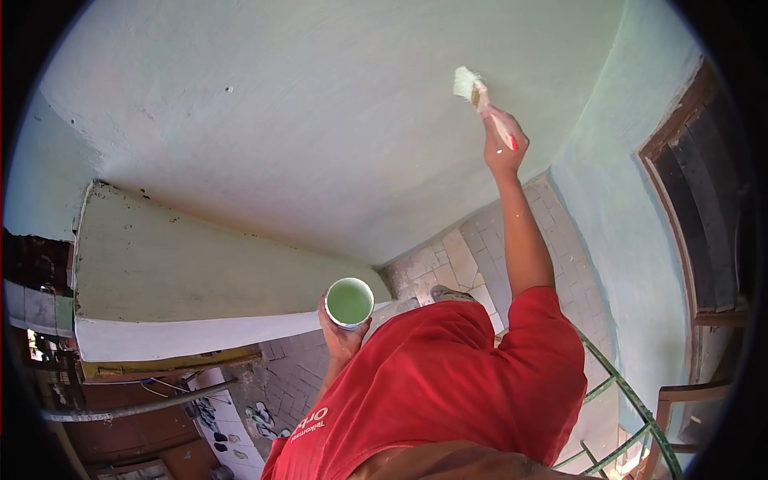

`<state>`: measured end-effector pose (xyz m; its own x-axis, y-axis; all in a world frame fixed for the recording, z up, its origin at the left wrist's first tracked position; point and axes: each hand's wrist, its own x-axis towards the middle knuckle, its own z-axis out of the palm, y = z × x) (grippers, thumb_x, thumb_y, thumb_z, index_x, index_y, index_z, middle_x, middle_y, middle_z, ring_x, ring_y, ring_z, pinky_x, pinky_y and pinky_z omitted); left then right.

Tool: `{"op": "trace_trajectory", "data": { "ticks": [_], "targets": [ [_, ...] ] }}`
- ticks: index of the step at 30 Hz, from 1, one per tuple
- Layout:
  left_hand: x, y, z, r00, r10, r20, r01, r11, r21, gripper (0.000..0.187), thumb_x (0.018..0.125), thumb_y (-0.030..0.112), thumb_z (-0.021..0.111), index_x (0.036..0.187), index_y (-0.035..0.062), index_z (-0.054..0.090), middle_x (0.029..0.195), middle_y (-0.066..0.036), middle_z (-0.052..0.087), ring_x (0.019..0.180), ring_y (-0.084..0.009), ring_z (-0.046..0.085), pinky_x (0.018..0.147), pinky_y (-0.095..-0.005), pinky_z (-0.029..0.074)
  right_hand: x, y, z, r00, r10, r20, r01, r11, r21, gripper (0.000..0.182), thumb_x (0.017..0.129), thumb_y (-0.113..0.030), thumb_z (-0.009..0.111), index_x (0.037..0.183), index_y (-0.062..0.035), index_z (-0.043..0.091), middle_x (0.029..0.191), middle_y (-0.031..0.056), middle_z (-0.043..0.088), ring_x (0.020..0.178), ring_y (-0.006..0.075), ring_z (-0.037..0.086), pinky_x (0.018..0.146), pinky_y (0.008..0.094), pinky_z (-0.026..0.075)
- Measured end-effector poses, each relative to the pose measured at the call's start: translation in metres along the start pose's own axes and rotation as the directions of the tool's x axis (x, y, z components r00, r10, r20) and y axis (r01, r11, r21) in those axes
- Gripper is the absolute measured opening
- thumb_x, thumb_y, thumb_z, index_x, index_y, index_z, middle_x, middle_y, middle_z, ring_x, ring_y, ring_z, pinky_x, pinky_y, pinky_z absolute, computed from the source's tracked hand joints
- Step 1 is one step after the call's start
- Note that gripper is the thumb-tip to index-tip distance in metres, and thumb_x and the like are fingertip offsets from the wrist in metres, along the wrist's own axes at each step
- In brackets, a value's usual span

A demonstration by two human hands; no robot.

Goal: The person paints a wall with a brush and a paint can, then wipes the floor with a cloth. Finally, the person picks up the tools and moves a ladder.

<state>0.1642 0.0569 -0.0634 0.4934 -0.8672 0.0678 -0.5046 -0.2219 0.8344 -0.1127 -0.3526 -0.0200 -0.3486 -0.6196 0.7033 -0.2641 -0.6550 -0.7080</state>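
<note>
Under right hand, brush handle hidden

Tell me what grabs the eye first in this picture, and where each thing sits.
The red shirt fills the lower middle of the frame. Upper right, the right hand is raised and grips a paintbrush whose bristles meet the pale green wall. Near the centre, the left hand holds up a white cup of green paint, with stone paving far below.
</note>
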Motion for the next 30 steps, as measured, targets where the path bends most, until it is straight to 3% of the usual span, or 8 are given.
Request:
{"op": "trace_trajectory", "data": {
  "ticks": [4, 8, 12, 14, 18, 20, 26, 30],
  "targets": [
    [-0.004, 0.012, 0.003, 0.995, -0.089, 0.034, 0.093, 0.985, -0.144, 0.11, 0.063, 0.003, 0.09, 0.152, 0.0054, 0.026, 0.137, -0.01, 0.049, 0.125, -0.0242, 0.055, 0.105, -0.038, 0.051, 0.035, 0.063, -0.033, 0.945, 0.044, -0.323, -0.096, 0.984, -0.147, 0.011, 0.091, -0.007, 0.077, 0.101, -0.0032, 0.077, 0.095, 0.0129, 0.078, 0.083, 0.0254, 0.075, 0.076, 0.0345, 0.058],
    [0.002, -0.006, 0.006, 0.996, -0.012, 0.087, 0.016, 0.998, -0.055, 0.109, 0.063, 0.002, 0.09, 0.152, 0.0057, 0.026, 0.137, -0.01, 0.049, 0.123, -0.0244, 0.056, 0.103, -0.0369, 0.051, -0.044, 0.014, 0.039, 0.986, -0.112, -0.123, 0.093, 0.984, -0.151, 0.016, 0.088, -0.003, 0.076, 0.104, -0.0054, 0.075, 0.1, 0.0146, 0.074, 0.091, 0.0314, 0.073, 0.078, 0.0393, 0.058],
    [0.008, 0.001, 0.012, 0.985, -0.133, 0.112, 0.148, 0.978, -0.143, 0.109, 0.064, 0.003, 0.09, 0.152, 0.0045, 0.026, 0.137, -0.011, 0.049, 0.124, -0.0258, 0.055, 0.107, -0.0388, 0.048, -0.181, -0.11, 0.104, 0.983, -0.018, 0.18, -0.027, 0.969, 0.244, 0.018, 0.084, -0.001, 0.078, 0.101, -0.0095, 0.076, 0.102, 0.0136, 0.074, 0.087, 0.031, 0.075, 0.065, 0.0361, 0.061],
    [0.008, -0.015, 0.007, 0.99, 0.028, 0.135, -0.035, 0.998, 0.049, 0.11, 0.064, 0.006, 0.091, 0.153, 0.003, 0.026, 0.138, -0.013, 0.048, 0.126, -0.0276, 0.053, 0.111, -0.04, 0.045, -0.233, -0.147, 0.12, 0.89, -0.16, 0.426, -0.032, 0.911, 0.41, 0.017, 0.085, -0.007, 0.078, 0.101, -0.0123, 0.077, 0.108, 0.0104, 0.075, 0.088, 0.0293, 0.075, 0.068, 0.0377, 0.062],
    [0.002, -0.006, 0.002, 0.993, 0.033, 0.113, -0.048, 0.99, 0.132, 0.112, 0.062, 0.008, 0.092, 0.153, 0.0022, 0.026, 0.139, -0.014, 0.047, 0.128, -0.0287, 0.052, 0.112, -0.0397, 0.043, -0.227, -0.145, 0.124, 0.827, -0.242, 0.507, -0.063, 0.856, 0.512, 0.014, 0.087, -0.01, 0.077, 0.101, -0.0125, 0.077, 0.11, 0.0082, 0.076, 0.088, 0.0282, 0.075, 0.07, 0.0383, 0.062],
    [-0.007, 0.003, 0.004, 0.993, -0.09, 0.075, 0.098, 0.99, -0.102, 0.113, 0.063, 0.01, 0.093, 0.153, 0.0029, 0.025, 0.14, -0.014, 0.047, 0.128, -0.0286, 0.053, 0.112, -0.0387, 0.044, -0.177, -0.104, 0.104, 0.919, -0.092, 0.384, -0.107, 0.878, 0.466, 0.016, 0.087, -0.001, 0.075, 0.102, -0.007, 0.076, 0.102, 0.0107, 0.077, 0.088, 0.0279, 0.076, 0.071, 0.0376, 0.061],
    [-0.023, 0.003, -0.002, 0.976, -0.211, 0.053, 0.217, 0.965, -0.15, 0.112, 0.065, 0.008, 0.091, 0.153, 0.0034, 0.022, 0.142, -0.012, 0.047, 0.13, -0.0256, 0.052, 0.111, -0.0378, 0.045, -0.055, 0.047, -0.005, 0.977, 0.205, 0.055, -0.208, 0.977, 0.045, 0.012, 0.09, -0.006, 0.08, 0.1, 0.0002, 0.077, 0.098, 0.0136, 0.077, 0.093, 0.0184, 0.073, 0.085, 0.0307, 0.057],
    [-0.027, 0.025, -0.004, 0.967, -0.255, 0.013, 0.255, 0.966, -0.049, 0.111, 0.065, 0.009, 0.092, 0.153, 0.0031, 0.024, 0.142, -0.012, 0.047, 0.131, -0.0258, 0.051, 0.113, -0.0375, 0.044, -0.03, 0.084, -0.007, 0.967, 0.118, -0.228, -0.134, 0.989, -0.059, 0.01, 0.091, -0.006, 0.078, 0.1, -0.0014, 0.075, 0.098, 0.0126, 0.076, 0.088, 0.0223, 0.072, 0.08, 0.0338, 0.057]
  ]
}}
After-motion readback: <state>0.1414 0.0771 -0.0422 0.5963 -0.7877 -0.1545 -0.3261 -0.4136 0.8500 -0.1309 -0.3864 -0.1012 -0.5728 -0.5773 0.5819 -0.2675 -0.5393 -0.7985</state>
